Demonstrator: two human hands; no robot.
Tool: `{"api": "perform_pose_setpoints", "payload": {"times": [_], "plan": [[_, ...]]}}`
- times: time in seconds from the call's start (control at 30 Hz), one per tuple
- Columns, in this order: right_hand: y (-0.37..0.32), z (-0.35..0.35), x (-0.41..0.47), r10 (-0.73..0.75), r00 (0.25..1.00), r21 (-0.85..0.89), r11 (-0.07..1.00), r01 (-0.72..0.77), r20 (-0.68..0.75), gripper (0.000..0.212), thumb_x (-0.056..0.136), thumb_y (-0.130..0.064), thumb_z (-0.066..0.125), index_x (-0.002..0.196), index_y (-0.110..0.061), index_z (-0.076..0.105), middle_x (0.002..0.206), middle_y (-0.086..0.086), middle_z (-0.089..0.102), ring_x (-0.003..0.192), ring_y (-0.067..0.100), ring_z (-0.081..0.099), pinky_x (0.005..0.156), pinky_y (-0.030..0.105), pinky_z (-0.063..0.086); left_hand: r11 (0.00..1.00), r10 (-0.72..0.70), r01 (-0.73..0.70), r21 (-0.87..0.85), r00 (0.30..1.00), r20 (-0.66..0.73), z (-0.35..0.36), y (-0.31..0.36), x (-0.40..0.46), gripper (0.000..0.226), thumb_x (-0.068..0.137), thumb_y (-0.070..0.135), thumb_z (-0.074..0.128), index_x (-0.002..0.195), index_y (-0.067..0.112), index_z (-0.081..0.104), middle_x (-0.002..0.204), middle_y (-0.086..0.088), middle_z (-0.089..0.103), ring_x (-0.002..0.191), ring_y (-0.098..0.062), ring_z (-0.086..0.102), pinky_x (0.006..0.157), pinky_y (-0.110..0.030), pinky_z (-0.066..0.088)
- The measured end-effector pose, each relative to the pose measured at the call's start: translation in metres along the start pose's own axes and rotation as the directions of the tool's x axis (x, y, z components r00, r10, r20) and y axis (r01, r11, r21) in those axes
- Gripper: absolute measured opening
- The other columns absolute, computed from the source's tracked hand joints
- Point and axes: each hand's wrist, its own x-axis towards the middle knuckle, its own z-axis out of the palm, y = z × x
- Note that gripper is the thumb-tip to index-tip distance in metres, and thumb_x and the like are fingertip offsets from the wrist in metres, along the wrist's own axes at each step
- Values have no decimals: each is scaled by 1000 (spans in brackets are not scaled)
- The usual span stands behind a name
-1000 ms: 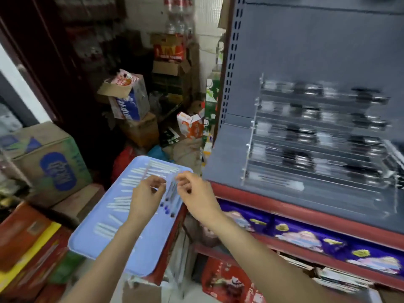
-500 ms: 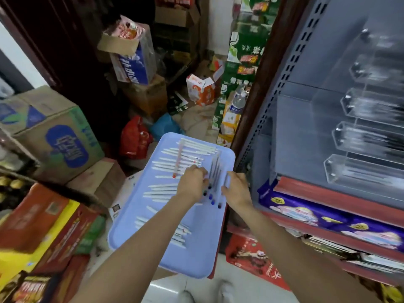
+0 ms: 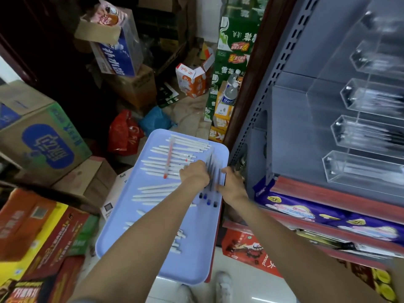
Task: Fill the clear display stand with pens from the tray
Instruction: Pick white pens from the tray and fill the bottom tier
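The grey metal shelving (image 3: pixel 290 119) fills the right side, and on its shelf stands the clear display stand (image 3: pixel 358 132), a stepped rack of see-through troughs rising to the upper right of the tray; a few pale and dark pens lie blurred inside its lower troughs. Left of the tray sit stacked cardboard boxes (image 3: pixel 37 136), the nearest printed with a blue oval, and beyond the tray's far edge lie a red plastic bag (image 3: pixel 122 134) and a blue one (image 3: pixel 155 121).

The blue tray (image 3: pixel 196 259) lies at the centre, its right long edge just beside the foot of the shelving. White pens (image 3: pixel 172 157) lie crosswise on it in loose rows over its far and middle parts, and one clear pen with a red cap (image 3: pixel 168 160) lies across the far row, pointing along the tray.

Both hands are over the tray's right side. The left hand (image 3: pixel 193 177) is curled, knuckles up, its fingers closed round a bundle of dark pens (image 3: pixel 213 171) that runs lengthwise along the tray's right edge. The right hand (image 3: pixel 232 184) grips the same bundle from the other side, at the tray's right rim. The bundle's blue and dark capped ends (image 3: pixel 207 199) stick out below the hands, toward the near end of the tray.
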Motion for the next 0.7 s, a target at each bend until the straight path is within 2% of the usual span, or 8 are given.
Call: {"api": "perform_pose_setpoints", "payload": {"times": [0.13,0.2,0.27,0.4,0.47,0.53,0.6,0.7], "plan": [[-1,-4,-3,-9,999,-3,1000,9,38,52,91,-12,56,138,-13,34,137,16,35,123,32,44,90,28,40,994,17,-16,-109,1000,7,-4,-3,-7,20,88,7,51,108,4,54,114,-14,59,108,-32,57,88,-38,46],[-5,-7,-7,-25,999,-16,1000,26,29,52,93,-14,54,140,-13,31,136,16,33,122,32,44,93,30,40,969,40,-39,-244,999,1,-8,-9,-9,9,90,10,52,86,3,56,100,-17,63,97,-33,60,82,-40,48],[-13,-11,-14,-85,996,-2,996,85,-15,52,95,-19,51,142,-14,29,135,15,33,123,31,44,97,30,38,934,94,-101,-342,995,-36,-16,-21,-17,26,92,16,52,67,7,52,77,-13,60,81,-30,58,75,-38,48],[-45,-31,-35,-264,963,292,918,268,-54,60,95,-24,51,147,-19,20,132,7,43,103,21,55,84,28,45,862,239,-289,-417,956,-169,-33,-55,-50,18,93,16,51,77,10,58,76,-7,62,79,-27,57,70,-29,40],[-61,-46,-49,-326,934,457,815,355,-144,55,95,-24,51,144,-20,26,111,-2,55,91,17,61,72,29,52,816,293,-378,-438,923,-250,-46,-64,-69,15,93,13,51,82,6,58,75,-10,61,74,-27,54,62,-22,35],[-70,-64,-64,-354,895,515,733,445,-271,40,96,-22,50,134,-17,38,93,-8,58,76,5,62,64,26,52,779,350,-464,-423,880,-321,-61,-60,-87,18,93,12,51,75,10,54,68,-5,54,68,-22,47,59,-16,34],[-70,-86,-80,-348,864,534,682,500,-365,28,96,-21,50,123,-15,46,87,-9,60,68,0,61,59,21,50,753,407,-538,-379,834,-373,-73,-46,-102,20,93,11,51,74,10,53,67,-4,51,67,-19,45,63,-21,35],[-51,-126,-103,-351,830,564,613,553,-433,18,95,-19,51,113,-19,49,88,-4,62,69,4,62,56,20,48,716,486,-627,-305,763,-426,-82,-12,-122,12,93,14,53,92,9,64,79,-9,58,77,-23,54,74,-33,43]]}}
